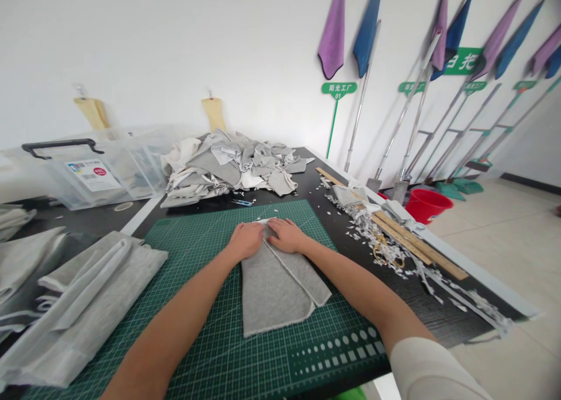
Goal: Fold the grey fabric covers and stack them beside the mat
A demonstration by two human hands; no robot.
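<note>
A grey fabric piece with a raised seam down its length lies on the green cutting mat. At its far, narrow end my left hand is closed on the left edge, fingers curled over the cloth. Close beside it, my right hand grips the same end from the right, its fingers bent and partly hidden. A small light patch of cloth shows between and beyond the fingertips. Beyond the mat's far edge lie small blue thread snips.
A heap of grey cloth scraps is behind the mat, beside a clear plastic box. Folded grey fabric lies at left. Along the right are wooden rulers, gold-handled scissors and shreds. A red bucket stands on the floor.
</note>
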